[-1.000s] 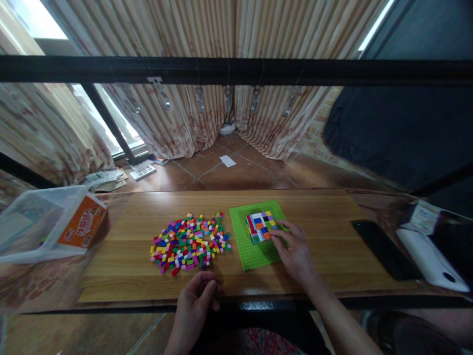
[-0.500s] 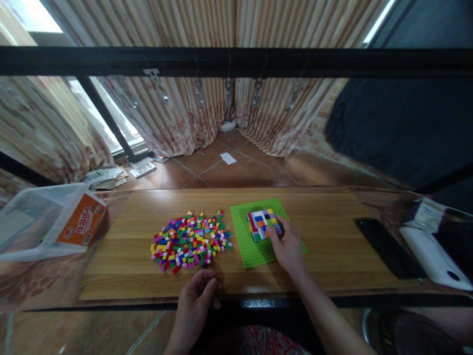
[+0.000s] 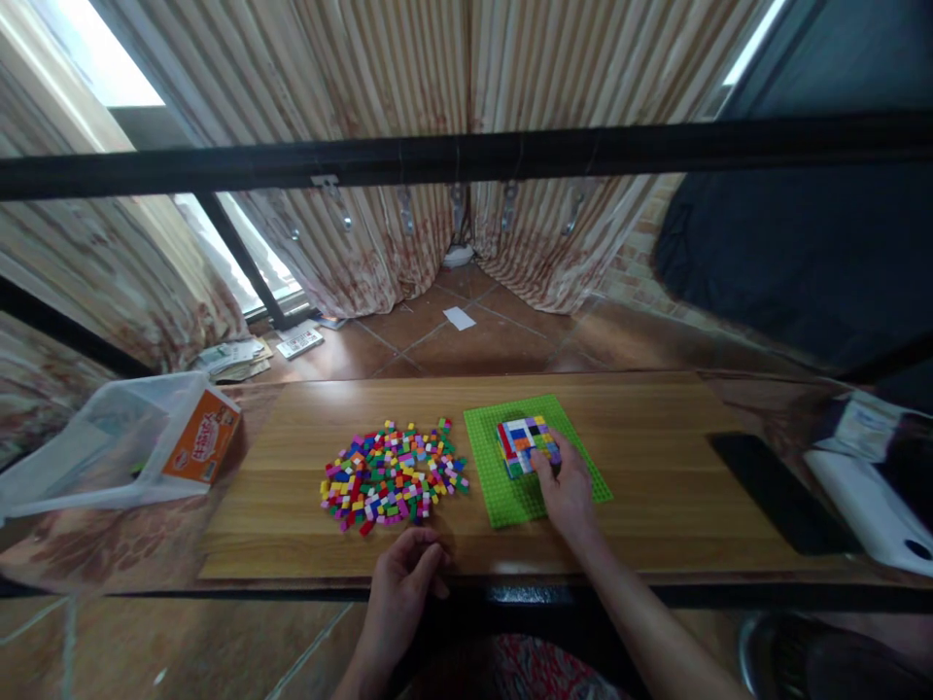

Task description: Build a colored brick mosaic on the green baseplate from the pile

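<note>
A low block of multicoloured toy bricks [image 3: 521, 437] sits on the green baseplate [image 3: 481, 457]. My right hand [image 3: 570, 491] is closed at the block's near right corner, thumb against its front and fingers around its right side, which they partly hide. By the table's near edge, below the brick pile, rests my left hand [image 3: 408, 574]. Its fingers are loosely curled in and nothing shows in them. A spread heap of small loose bricks [image 3: 394, 476] in many colours lies left of the baseplate, nearest to my left hand.
The wooden tabletop [image 3: 656, 437] carries a black phone-like slab [image 3: 779, 491] at its right. A clear plastic bin [image 3: 153, 437] with an orange label stands at the left. Beyond the table a dark horizontal bar [image 3: 437, 165] crosses in front of curtains [image 3: 379, 87].
The view has shifted slightly, so everything appears a little further right. Both hands keep nearly the same places, the right one still at the brick block.
</note>
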The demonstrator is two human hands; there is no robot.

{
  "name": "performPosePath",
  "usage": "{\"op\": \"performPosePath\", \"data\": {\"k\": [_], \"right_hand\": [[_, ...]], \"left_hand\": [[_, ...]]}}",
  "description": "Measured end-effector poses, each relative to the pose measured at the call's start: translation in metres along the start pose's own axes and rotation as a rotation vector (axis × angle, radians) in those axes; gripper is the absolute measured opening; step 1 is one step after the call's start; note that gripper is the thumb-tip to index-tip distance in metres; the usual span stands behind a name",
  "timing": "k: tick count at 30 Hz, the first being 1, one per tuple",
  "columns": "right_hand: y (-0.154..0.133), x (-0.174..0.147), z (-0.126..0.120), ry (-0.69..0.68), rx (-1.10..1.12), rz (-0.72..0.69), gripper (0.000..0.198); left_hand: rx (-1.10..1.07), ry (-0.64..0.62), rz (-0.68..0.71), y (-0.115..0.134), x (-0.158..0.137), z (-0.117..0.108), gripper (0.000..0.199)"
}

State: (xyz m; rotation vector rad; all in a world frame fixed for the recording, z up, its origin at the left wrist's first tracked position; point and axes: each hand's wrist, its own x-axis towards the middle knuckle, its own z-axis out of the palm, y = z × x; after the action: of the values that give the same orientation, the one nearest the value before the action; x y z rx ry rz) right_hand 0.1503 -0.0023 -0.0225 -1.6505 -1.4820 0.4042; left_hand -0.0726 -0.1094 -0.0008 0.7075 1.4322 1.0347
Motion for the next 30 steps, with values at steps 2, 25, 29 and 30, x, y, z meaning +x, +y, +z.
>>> {"op": "performPosePath", "data": {"k": [2,25,29,30], "right_hand": [[0.003,0.002,-0.004,-0.040,0.073,0.020,0.053],[-0.051,-0.066,0.025,-0.354,-0.027,-0.378,0.025],[-0.061,-0.055,0.041,-0.357,-0.189,-0.369,0.021],[-0.062,-0.053,0.044,-0.355,-0.217,-0.361,0.019]], "left_hand": [[-0.010,-0.001,0.009,0.001,-0.002,-0.001,0.033],[0.903,0.766,0.574,0.025,0.066,-0.132,0.031],[0.940,0.742,0.571,0.020,0.071,-0.130,0.032],[0.947,0.739,0.569,0.018,0.071,-0.130,0.032]]}}
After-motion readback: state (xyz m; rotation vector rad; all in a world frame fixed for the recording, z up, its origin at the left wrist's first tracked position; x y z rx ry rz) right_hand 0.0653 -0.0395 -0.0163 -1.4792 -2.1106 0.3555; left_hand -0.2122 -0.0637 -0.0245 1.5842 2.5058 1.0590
